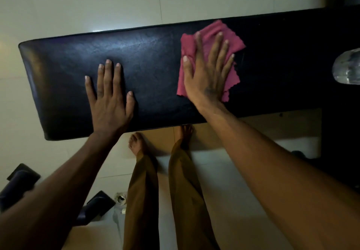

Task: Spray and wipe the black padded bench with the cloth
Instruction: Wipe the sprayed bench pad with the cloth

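Bench [152, 70], black and padded, runs across the head view from left to right, its far right end lost in shadow. Pink cloth [206, 41] lies spread on the pad toward the right, edges ragged. Right hand [206, 74] presses flat on the cloth, fingers straight and splayed, nothing gripped. Left hand [111, 105] rests flat on the bare pad, well apart from the cloth, fingers straight and spread. Pale tiled floor [78, 6] surrounds the bench. Bare feet [136, 144] and brown trousers [144, 191] stand at the near edge. A clear, glossy object [348, 66] at the right edge is possibly a bottle; the view is too dim to tell.
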`<state>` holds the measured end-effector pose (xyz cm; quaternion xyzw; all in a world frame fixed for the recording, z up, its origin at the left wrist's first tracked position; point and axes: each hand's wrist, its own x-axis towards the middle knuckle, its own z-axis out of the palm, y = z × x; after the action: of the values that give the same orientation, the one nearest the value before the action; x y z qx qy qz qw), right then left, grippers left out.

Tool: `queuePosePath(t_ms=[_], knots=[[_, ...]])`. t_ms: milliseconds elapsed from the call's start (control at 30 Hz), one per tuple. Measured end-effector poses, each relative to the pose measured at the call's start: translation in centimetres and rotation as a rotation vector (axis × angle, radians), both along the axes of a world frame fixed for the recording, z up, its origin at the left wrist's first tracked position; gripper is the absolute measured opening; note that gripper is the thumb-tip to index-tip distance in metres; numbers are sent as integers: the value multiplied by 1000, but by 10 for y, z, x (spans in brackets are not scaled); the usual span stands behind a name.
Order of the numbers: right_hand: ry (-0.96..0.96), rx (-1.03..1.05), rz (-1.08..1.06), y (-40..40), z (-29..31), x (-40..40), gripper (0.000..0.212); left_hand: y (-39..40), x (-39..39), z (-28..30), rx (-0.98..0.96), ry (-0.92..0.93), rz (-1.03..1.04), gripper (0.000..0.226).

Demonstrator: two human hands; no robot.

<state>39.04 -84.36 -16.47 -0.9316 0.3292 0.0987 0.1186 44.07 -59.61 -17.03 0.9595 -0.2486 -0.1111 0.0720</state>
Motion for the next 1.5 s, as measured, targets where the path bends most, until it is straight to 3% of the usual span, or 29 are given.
queuePosePath(t_ms=[67, 133, 267, 333, 467, 500, 633, 800, 833, 933, 1000, 1167, 1233, 1333, 1367, 1500], knots=[[16, 33, 273, -19, 1, 0, 67, 0, 0, 1, -7, 11, 5, 70], [7, 63, 410, -46, 0, 1, 66, 0, 1, 2, -20, 22, 10, 70], [-24, 9, 12, -30, -4, 28, 64, -3, 1, 5, -18, 37, 21, 68], [-3, 3, -74, -12, -2, 41, 62, -4, 0, 5, -8, 32, 36, 68], [-27, 51, 377, -30, 2, 23, 61, -4, -1, 5, -15, 40, 55, 68], [-44, 63, 362, -38, 1, 18, 61, -5, -1, 5, -24, 47, 59, 68], [-57, -35, -85, -3, -2, 1, 63, -4, 0, 7, -51, 76, 62, 68], [-90, 39, 350, 28, -3, -56, 60, -4, 0, 5, -50, 77, 60, 68], [-118, 34, 284, 24, -6, -66, 60, -3, 1, 5, -58, 84, 58, 68], [-204, -17, -251, 35, -5, -79, 56, -2, 2, 6, -75, 95, 54, 69], [-182, 17, -402, 57, 0, -76, 56, -1, 2, 5, -76, 81, 47, 68], [-52, 70, 214, 53, 4, -109, 59, -1, 1, 6, -79, 84, 53, 68], [-83, 72, 140, 30, 4, -119, 58, -1, 3, 8, -93, 99, 48, 69], [-164, 83, -328, 20, 6, -112, 57, 0, 2, 12, -100, 103, 48, 69], [-149, 90, -363, 26, 8, -107, 57, 0, 2, 12, -100, 100, 51, 69], [11, 52, 141, 34, 7, -123, 60, -3, 0, 12, -98, 102, 62, 68]])
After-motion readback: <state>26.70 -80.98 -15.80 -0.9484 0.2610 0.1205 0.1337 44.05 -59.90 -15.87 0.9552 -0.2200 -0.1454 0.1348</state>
